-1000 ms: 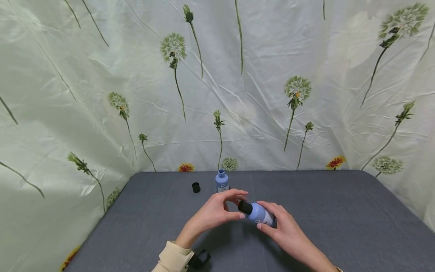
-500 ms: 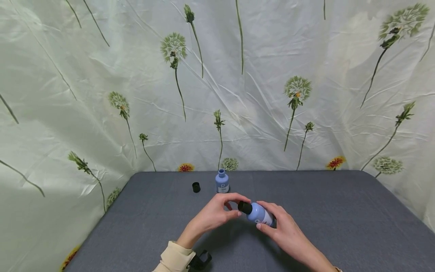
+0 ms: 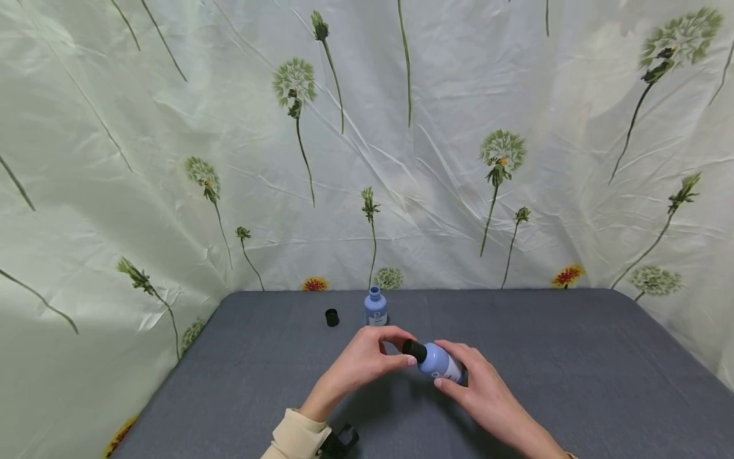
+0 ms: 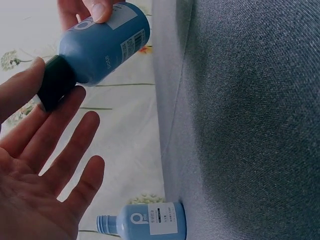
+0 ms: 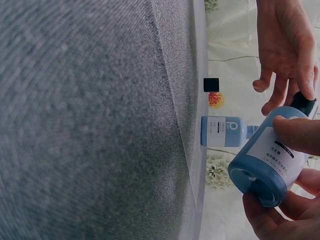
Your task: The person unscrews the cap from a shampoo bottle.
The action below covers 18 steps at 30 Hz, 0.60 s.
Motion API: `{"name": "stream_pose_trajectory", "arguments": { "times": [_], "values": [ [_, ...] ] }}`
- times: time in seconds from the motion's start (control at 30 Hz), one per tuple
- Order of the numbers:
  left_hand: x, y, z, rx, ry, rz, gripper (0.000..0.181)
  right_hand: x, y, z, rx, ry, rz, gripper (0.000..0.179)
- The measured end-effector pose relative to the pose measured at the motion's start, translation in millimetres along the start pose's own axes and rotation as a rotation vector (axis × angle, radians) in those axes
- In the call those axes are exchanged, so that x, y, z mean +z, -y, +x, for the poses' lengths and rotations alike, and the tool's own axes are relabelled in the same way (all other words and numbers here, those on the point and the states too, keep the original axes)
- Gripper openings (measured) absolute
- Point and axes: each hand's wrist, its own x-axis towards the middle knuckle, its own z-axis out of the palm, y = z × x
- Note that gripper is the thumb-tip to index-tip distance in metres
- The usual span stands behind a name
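Note:
My right hand (image 3: 484, 392) grips a small blue bottle (image 3: 437, 361) with a white label, tilted so its top points left and up. A black cap (image 3: 414, 349) sits on that bottle's neck. With thumb and forefinger my left hand (image 3: 367, 357) pinches the cap; in the left wrist view its other fingers (image 4: 82, 182) are spread. The bottle's base (image 5: 257, 182) shows in the right wrist view, with right-hand fingers around the body. Behind the hands a second blue bottle (image 3: 376, 308) stands upright without a cap, its threaded neck (image 4: 106, 224) bare.
A loose black cap (image 3: 332, 317) rests on the dark grey tabletop (image 3: 258, 357), left of the standing bottle. Near the left cuff is a black strap-like object (image 3: 344, 440). A white curtain (image 3: 401, 146) with a dandelion print hangs behind the table.
My left thumb and forefinger closed onto the cap, then shifted their hold on it slightly. The right hand and its bottle have stayed nearly in place.

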Motion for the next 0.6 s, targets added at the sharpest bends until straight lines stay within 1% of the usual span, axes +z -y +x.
{"name": "stream_pose_trajectory", "arguments": {
  "times": [0.13,0.23,0.3,0.47,0.6],
  "values": [
    [0.4,0.6,-0.2,-0.008,-0.007,0.008,0.029,0.8,-1.1,0.2,-0.003,-0.005,-0.01,0.054],
    [0.2,1.5,-0.3,0.008,0.01,0.006,0.039,1.4,-1.6,0.6,0.008,0.004,-0.014,0.054],
    [0.0,2.0,-0.3,0.03,0.029,-0.013,0.043,1.4,-1.7,0.5,0.014,0.009,-0.016,0.054],
    [-0.9,2.3,0.4,0.093,0.074,-0.057,0.038,0.6,-1.9,0.3,0.023,0.014,-0.01,0.053],
    [-0.7,2.7,0.8,0.108,0.097,-0.069,0.036,-0.2,-2.4,0.5,0.027,0.017,0.005,0.053]
  ]
}}
